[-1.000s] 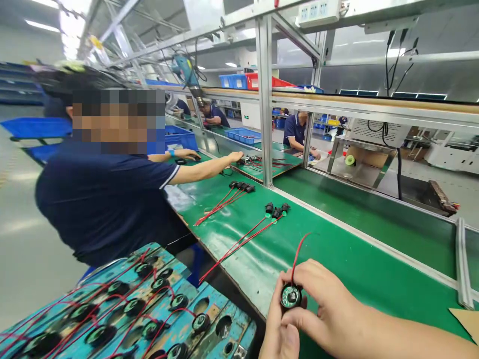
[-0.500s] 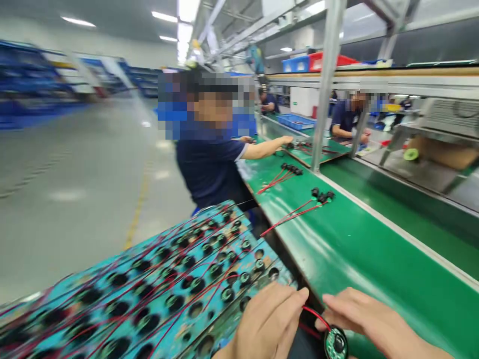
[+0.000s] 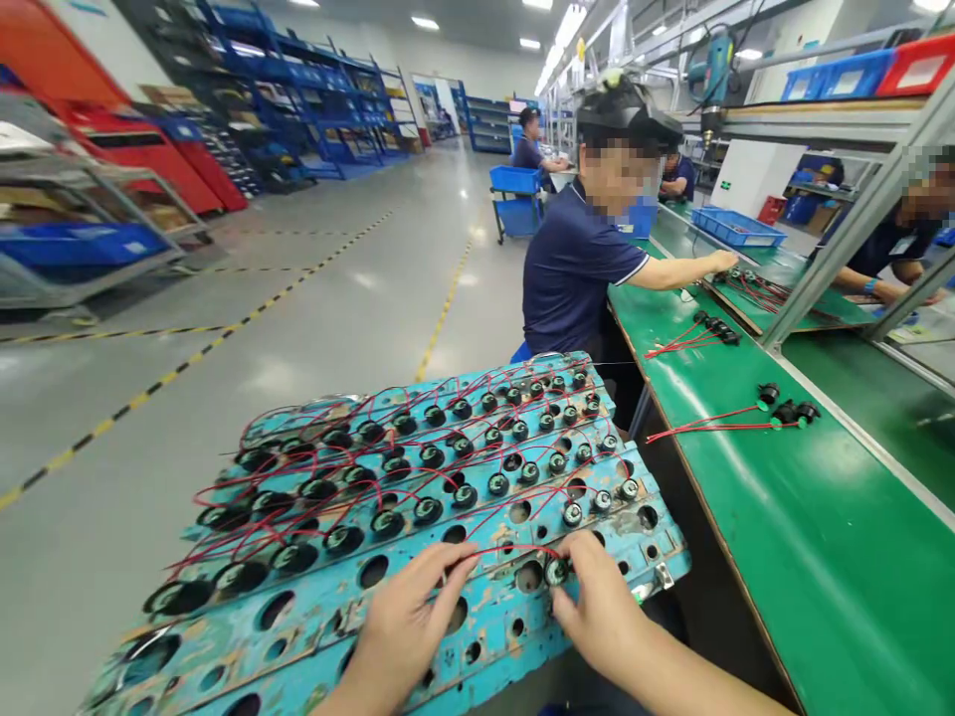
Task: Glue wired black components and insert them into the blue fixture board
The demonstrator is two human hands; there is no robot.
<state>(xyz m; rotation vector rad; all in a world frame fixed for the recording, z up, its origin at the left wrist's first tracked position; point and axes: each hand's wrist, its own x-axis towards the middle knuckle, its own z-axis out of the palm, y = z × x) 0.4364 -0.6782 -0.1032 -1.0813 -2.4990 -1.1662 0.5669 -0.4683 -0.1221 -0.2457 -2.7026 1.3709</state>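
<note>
A small round black part (image 3: 556, 571) with a green circuit board on its face is gripped between the thumb and fingers of my right hand (image 3: 608, 597). From it a red wire (image 3: 514, 548) runs left to my left hand (image 3: 407, 612), whose thumb and fingertips pinch it. Both hands are over a worn turquoise board (image 3: 522, 651) full of round holes. The held part is just beside one hole. Rows of similar round parts (image 3: 428, 511) sit in the board's other holes, their red wires trailing leftward across it.
To the right runs a green workbench (image 3: 716, 497) with two groups of black parts on red wires (image 3: 783, 410). A co-worker (image 3: 574, 259) sits beyond the board, one arm stretched over the bench. A metal post (image 3: 843, 214) rises from the bench. A blue tray (image 3: 735, 227) stands farther back.
The view has swung left. My hands have moved from beside the bench edge to over the turquoise board, bringing the round part along; my right fingers now close on it.
</note>
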